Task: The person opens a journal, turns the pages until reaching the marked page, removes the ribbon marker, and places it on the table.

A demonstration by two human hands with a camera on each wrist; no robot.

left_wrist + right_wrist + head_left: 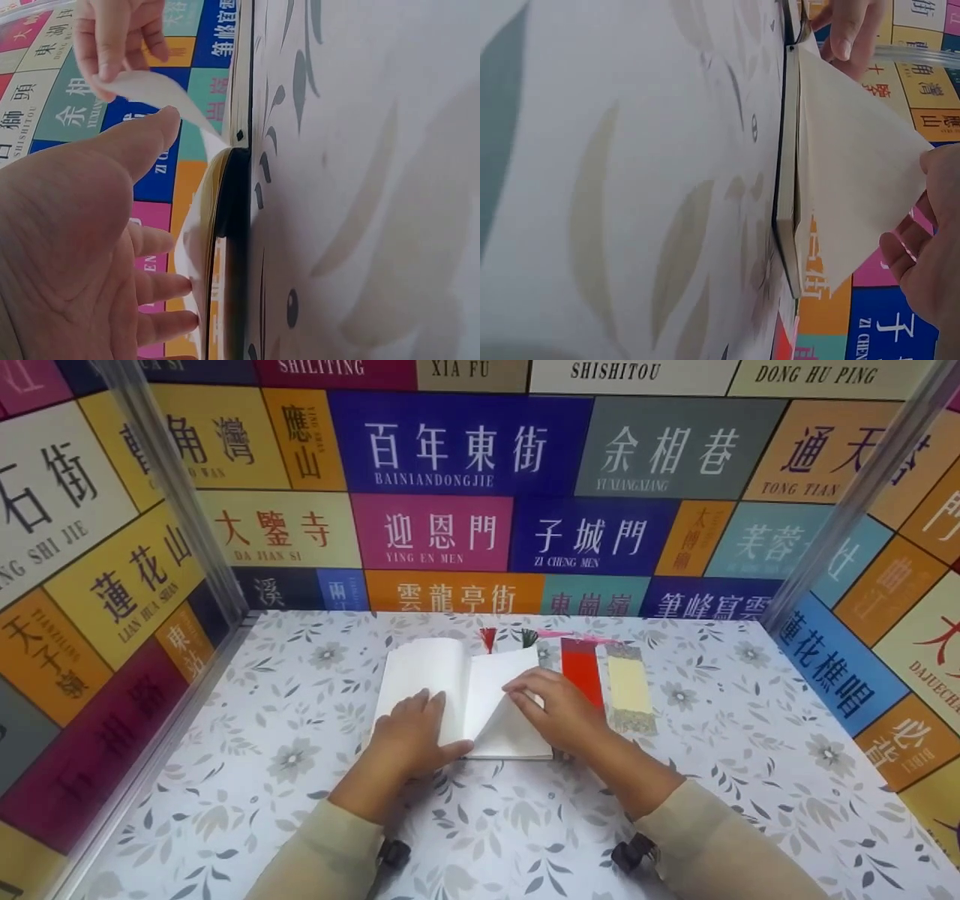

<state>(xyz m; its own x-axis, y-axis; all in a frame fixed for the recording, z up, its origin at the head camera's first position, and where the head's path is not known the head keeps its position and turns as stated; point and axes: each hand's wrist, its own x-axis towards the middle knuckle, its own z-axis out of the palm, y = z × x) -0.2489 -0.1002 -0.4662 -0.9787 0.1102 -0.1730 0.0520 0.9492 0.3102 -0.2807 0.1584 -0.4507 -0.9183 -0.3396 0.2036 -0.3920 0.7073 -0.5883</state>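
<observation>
An open notebook (424, 664) with blank white pages lies on the table, its dark cover edge showing in the wrist views. My left hand (412, 731) rests on the left page with its fingers extended and the thumb reaching toward the lower fold. On the other side, my right hand (562, 709) pinches the free edge of a single page (862, 157) between thumb and fingers. That page stands raised and slanted off the right-hand stack, bending up from the spine in the left wrist view.
A red bookmark (580, 675) and a cream bookmark (628, 686) lie right of the notebook, with pink tassels at their far ends. Past its top edge stick out a red tassel (487, 640) and a green tassel (529, 638). Panels with street names (457, 442) enclose the flowered table (247, 720).
</observation>
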